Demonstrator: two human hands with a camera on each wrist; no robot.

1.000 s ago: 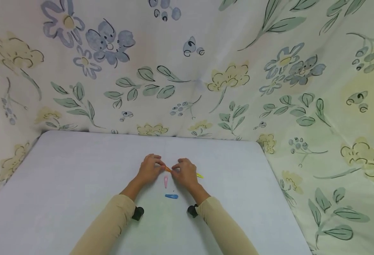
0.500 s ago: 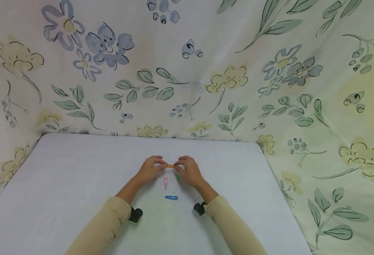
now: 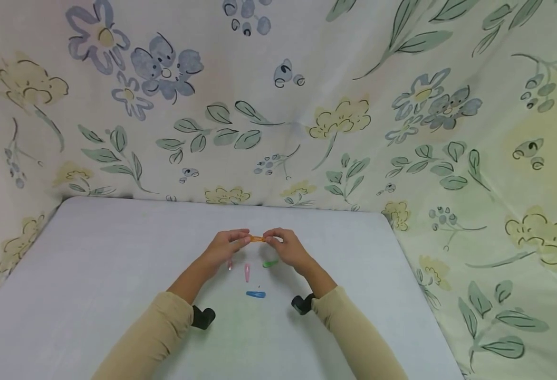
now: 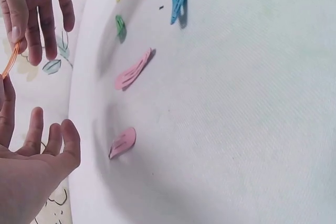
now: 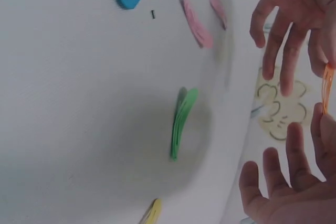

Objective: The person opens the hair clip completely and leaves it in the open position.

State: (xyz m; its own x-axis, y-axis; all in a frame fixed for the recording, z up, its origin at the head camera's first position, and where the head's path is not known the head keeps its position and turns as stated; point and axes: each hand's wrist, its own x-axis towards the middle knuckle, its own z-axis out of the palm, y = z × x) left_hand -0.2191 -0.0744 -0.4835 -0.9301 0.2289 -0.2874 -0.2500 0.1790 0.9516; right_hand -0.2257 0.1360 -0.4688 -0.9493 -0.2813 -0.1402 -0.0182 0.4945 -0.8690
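Observation:
An orange snap hair clip (image 3: 258,239) is stretched level between my two hands, raised above the table. My left hand (image 3: 222,248) pinches its left end between thumb and finger; my right hand (image 3: 288,248) pinches the other end the same way. In both wrist views the remaining fingers spread loosely away from the orange clip. Below the hands lie a pink hair clip (image 3: 247,273), a second pink clip (image 3: 230,264) near the left hand, a green clip (image 3: 270,263) under the right hand and a blue clip (image 3: 256,294) closer to me.
A yellow hair clip (image 5: 152,212) lies beyond the green one in the right wrist view. A tiny dark bit (image 5: 153,14) sits near the blue clip. The white table (image 3: 117,253) ends at a floral cloth (image 3: 278,158) hanging behind and at the sides.
Both hands have lifted the orange clip up and away from me, turning it from slanted to level. The green clip and the second pink clip have come into sight; the yellow one is hidden in the head view.

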